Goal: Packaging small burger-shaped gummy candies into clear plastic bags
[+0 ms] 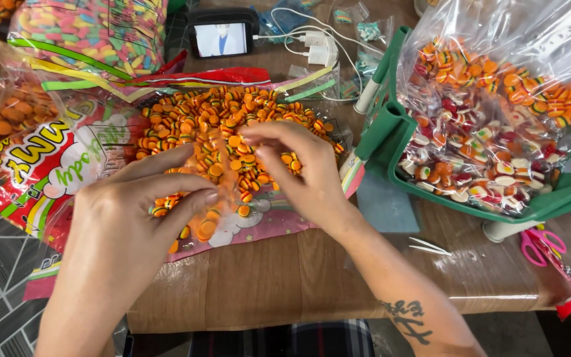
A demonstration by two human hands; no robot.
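On the worktop [285, 277], the left hand [127, 225] pinched a small clear bag [216, 178] of orange candies, and the right hand [299, 172] gripped its top. Beyond lay the candy pile [232, 116]. At two o'clock stood a green basket [391, 132]; at twelve, a phone [223, 36].

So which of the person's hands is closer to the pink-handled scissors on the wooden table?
Right. The right hand lies over the pile of orange burger-shaped gummies, well left of the pink-handled scissors; the left hand is farther left still.
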